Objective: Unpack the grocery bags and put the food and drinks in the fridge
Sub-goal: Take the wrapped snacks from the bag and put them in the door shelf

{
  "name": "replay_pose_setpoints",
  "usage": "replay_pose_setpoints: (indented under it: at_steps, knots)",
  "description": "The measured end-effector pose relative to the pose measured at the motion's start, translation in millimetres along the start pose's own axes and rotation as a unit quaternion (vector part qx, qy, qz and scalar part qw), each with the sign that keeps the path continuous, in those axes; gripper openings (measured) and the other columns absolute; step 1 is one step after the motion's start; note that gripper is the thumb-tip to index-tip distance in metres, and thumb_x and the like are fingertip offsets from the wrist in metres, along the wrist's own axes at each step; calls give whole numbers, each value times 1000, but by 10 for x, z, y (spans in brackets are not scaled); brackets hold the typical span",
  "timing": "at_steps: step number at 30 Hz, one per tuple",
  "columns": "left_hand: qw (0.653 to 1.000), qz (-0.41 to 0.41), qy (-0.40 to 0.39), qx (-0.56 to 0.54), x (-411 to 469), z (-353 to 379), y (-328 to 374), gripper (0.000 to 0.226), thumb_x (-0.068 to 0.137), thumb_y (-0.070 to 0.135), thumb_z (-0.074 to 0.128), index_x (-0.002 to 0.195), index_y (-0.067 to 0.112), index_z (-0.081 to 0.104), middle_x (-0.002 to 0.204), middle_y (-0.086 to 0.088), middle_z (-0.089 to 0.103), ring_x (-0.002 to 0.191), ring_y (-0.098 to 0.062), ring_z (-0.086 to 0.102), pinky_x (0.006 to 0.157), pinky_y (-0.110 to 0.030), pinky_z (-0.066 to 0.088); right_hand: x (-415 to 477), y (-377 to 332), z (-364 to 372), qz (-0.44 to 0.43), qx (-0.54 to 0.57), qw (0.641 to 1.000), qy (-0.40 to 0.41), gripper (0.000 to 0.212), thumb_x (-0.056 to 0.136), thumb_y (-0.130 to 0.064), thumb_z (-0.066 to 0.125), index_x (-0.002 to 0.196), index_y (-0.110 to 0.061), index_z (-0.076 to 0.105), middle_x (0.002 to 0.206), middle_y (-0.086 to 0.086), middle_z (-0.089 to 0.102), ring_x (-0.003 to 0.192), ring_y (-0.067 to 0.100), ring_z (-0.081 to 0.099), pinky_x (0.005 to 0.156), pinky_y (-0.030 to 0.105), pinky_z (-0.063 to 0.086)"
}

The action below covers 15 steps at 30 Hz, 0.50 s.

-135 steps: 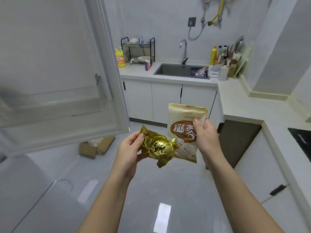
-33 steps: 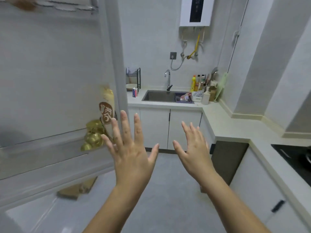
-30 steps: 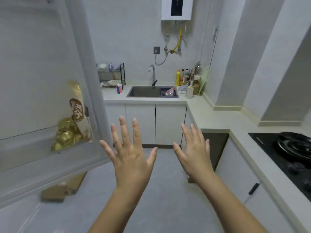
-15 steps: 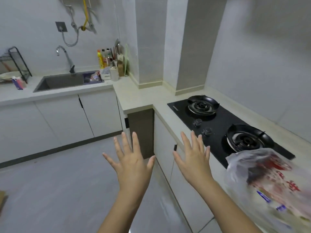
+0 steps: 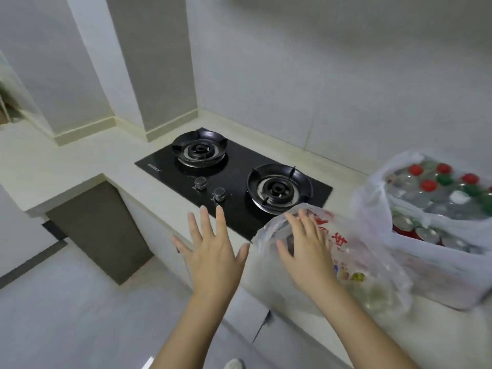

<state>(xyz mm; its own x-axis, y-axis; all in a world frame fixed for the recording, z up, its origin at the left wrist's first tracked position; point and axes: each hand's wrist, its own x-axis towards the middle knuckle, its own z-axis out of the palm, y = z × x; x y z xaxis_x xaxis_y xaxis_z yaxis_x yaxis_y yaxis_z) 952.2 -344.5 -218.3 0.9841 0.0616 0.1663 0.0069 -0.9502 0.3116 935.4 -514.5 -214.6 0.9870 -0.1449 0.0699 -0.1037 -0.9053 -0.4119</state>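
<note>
Two plastic grocery bags stand on the pale countertop (image 5: 80, 166) to the right of the hob. The nearer clear bag (image 5: 359, 262) has red print and small packets inside. The farther white bag (image 5: 431, 235) holds several bottles with red and green caps and some cans. My right hand (image 5: 306, 251) is spread with straight fingers over the near bag's left side; whether it touches the plastic is unclear. My left hand (image 5: 213, 249) is spread open in the air left of that bag, in front of the counter edge, holding nothing. The fridge is out of view.
A black two-burner gas hob (image 5: 234, 171) with two knobs is set into the counter just beyond my hands. White cabinet doors (image 5: 159, 230) run below. A dark recess (image 5: 98, 230) sits under the counter corner. Grey floor (image 5: 66, 315) lies at lower left.
Earlier I held a gold packet and a cream snack packet; both then stood in the fridge door shelf. My view swung right from the fridge to the hob and bags, with both hands empty and spread.
</note>
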Motion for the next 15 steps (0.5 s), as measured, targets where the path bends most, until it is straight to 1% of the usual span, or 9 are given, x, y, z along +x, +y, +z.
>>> replay_pose_setpoints:
  at_steps: [1,3,5,6,7,9,12,14,15]
  knots:
    - [1000,24,-6,-18,80,60,104,84,90,62,45,155,22,9,163,-8,6,149,-32,-5,112,-65,-3,34,114,-31,8,-10,1000,11,54,94,-33,54,146,-27,38,158,0,26,146,23,20,117,43,21]
    - [994,88,2,-59,229,205,275,71,87,53,58,147,21,35,151,-5,35,144,-28,24,113,-63,7,79,347,-84,25,-26,999,29,39,91,-25,58,130,-20,55,141,0,48,130,22,43,105,38,36]
    - [981,167,21,-98,334,406,396,49,82,40,69,126,22,56,120,2,57,117,-22,54,110,-58,23,92,586,-114,50,-46,997,27,27,86,-20,61,113,-17,63,120,1,59,110,26,56,91,37,44]
    - [972,203,27,-114,368,496,454,38,81,36,69,115,23,61,107,6,60,103,-20,59,106,-53,29,90,706,-129,63,-62,996,19,24,84,-19,62,108,-17,65,113,1,62,103,27,58,86,37,46]
    - [964,234,29,-126,399,576,515,28,82,35,65,106,23,64,97,8,60,93,-18,60,102,-47,32,84,820,-147,74,-80,994,8,22,84,-19,63,106,-17,66,109,1,62,100,27,59,85,38,47]
    - [949,281,-5,-140,419,719,646,21,81,37,56,95,25,65,89,10,60,84,-15,59,91,-38,31,54,1022,-177,96,-108,989,-24,22,87,-21,61,108,-19,66,109,-1,62,104,24,58,86,37,47]
    - [930,329,-85,-137,364,922,811,15,73,36,68,84,28,64,82,12,60,77,-13,60,80,-34,32,15,1267,-181,108,-147,980,-78,26,92,-26,57,117,-25,62,117,-7,58,110,17,55,82,30,45]
    - [915,364,-135,-111,289,1018,913,23,67,37,75,86,28,66,82,11,62,77,-14,63,73,-33,39,9,1428,-166,104,-154,975,-122,28,93,-29,54,121,-28,59,120,-9,56,111,14,53,83,30,47]
    - [904,381,-171,-95,237,1062,960,28,71,39,72,96,27,67,89,9,64,83,-16,64,74,-33,40,7,1508,-168,98,-160,971,-149,30,93,-30,53,122,-29,58,120,-9,56,113,14,53,85,31,48]
